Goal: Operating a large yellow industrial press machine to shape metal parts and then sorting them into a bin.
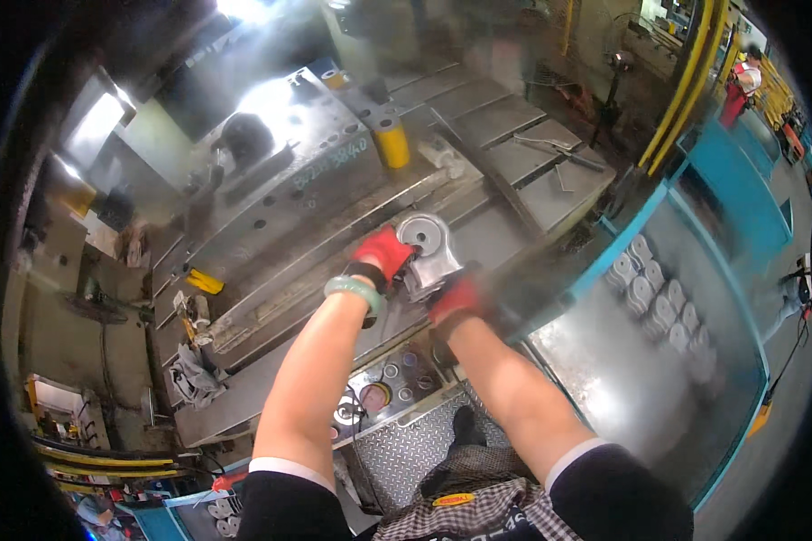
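Note:
My left hand point(383, 252), in a red and black glove with a pale green bangle at its wrist, is closed on the left side of a shiny pressed metal part point(431, 252). This part has a round raised end with a central hole and a wider flange toward me. Beside the flange's lower right is my right hand point(456, 298), also in a red and black glove. Motion blurs its fingers, so its grip cannot be made out. Both hands are over the near edge of the slotted press bed point(505, 216).
A large steel die block point(334, 167) with a yellow cylinder point(392, 144) stands beyond my hands. Blue-framed bin point(604, 361) at right holds several similar metal parts point(641, 288). Grey cloth point(194, 377) and a yellow object point(205, 281) lie left. Below is a button panel point(397, 383).

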Demonstrator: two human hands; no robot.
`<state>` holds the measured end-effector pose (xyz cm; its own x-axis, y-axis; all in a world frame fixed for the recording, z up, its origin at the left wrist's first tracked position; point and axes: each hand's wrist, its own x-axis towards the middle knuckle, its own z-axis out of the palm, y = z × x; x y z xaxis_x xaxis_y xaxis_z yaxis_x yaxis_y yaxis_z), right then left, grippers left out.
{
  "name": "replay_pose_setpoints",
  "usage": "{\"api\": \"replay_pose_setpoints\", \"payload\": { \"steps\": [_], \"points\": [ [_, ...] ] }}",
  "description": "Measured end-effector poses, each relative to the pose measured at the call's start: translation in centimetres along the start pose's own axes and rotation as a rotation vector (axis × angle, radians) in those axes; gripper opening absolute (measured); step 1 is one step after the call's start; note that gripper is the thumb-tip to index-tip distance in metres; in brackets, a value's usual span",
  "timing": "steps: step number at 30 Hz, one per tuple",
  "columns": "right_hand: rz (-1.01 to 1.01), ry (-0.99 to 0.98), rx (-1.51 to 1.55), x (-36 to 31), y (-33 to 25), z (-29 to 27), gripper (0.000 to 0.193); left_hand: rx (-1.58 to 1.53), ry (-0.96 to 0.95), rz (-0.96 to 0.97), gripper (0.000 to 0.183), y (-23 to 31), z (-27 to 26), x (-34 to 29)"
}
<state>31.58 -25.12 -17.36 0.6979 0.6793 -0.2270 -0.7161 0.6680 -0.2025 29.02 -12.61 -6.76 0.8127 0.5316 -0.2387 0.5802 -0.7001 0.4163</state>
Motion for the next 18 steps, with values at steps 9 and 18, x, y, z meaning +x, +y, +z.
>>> {"api": "replay_pose_setpoints", "payload": {
  "steps": [9,18],
  "points": [
    [0.097,0.278,-0.756,0.9,-1.2,-1.5,0.059,0.082,0.098,0.046,0.054,-3.5,1.2,1.3],
    [-0.41,0.071,-2.079,0.0,-6.6,-1.5,0.039,-0.078,-0.165,-0.098,0.059,-2.8,0.4,2.0]
  ]
}}
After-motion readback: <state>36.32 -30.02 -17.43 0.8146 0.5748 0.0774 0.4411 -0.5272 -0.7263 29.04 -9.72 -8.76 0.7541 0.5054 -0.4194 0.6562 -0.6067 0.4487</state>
